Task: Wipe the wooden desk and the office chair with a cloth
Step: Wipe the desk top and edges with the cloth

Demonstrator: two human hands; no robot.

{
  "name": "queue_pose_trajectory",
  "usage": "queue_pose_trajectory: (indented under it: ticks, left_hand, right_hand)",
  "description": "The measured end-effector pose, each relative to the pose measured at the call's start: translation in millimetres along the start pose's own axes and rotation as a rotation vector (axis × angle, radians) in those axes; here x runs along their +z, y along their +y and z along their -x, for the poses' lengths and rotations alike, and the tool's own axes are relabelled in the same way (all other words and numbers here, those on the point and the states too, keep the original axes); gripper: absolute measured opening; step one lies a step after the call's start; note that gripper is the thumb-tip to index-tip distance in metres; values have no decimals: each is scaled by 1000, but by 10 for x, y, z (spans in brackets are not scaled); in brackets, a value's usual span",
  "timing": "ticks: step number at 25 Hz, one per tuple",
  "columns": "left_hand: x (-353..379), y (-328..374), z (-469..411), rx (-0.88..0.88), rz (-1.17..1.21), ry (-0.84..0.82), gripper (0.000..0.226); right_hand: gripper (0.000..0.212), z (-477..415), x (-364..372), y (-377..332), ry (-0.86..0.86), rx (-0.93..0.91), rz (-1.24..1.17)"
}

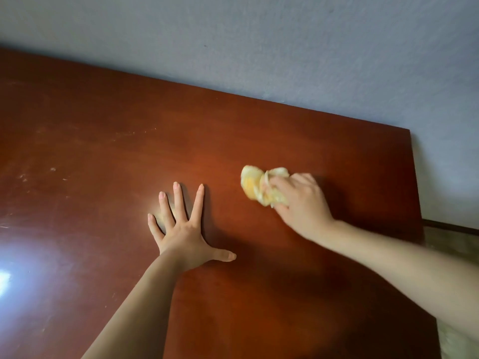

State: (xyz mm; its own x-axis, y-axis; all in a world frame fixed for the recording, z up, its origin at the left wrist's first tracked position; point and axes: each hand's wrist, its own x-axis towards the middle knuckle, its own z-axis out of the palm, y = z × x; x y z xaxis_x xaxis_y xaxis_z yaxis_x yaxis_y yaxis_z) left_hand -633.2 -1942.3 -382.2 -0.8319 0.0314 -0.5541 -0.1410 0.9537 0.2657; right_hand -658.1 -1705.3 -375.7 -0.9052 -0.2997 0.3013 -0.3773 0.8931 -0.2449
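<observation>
1. Cloth (261,186): there is one, yellow and crumpled, lying on the desk right of the middle and touching the wood.
2. Wooden desk (108,130): there is one, with a reddish-brown polished top that fills most of the view; its far edge stands against the wall and its right edge shows near the right side.
3. Hands: there are two, both bare, with bare forearms.
4. On the left, the left hand (181,229) lies flat on the desk with all fingers spread and straight, the thumb pointing to the right; it holds nothing.
5. On the right, the right hand (300,200) grips the cloth, its fingers curled around the bunched fabric, and presses it on the desk. This hand is a little blurred.
6. Surface: pale scratches and small marks show on the left part of the desk, and a bright white reflection (10,278) sits at the lower left.
7. Room: a plain grey-blue wall (285,42) is behind the desk; a strip of floor (461,242) shows beyond the right edge.
</observation>
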Motion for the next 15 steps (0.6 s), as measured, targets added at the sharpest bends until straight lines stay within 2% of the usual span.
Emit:
queue_pose_trajectory:
  ticks: [3, 6, 8, 11, 15]
  left_hand:
    - [-6, 7, 7, 0, -7, 3, 148]
    - [-1, -4, 5, -2, -9, 13, 148]
    - [7, -3, -2, -4, -9, 27, 148]
    - [32, -5, 2, 1, -5, 35, 148]
    - [43, -11, -11, 11, 6, 36, 148]
  right_hand:
    - [35, 252, -14, -106, -66, -201, -108]
    - [26, 27, -4, 47, -21, -295, -96]
    - [28, -302, 26, 181, 27, -185, -19]
    - [36, -831, 63, 459, 3, 152, 107]
    - [30, -1357, 207, 691, 21, 471, 216]
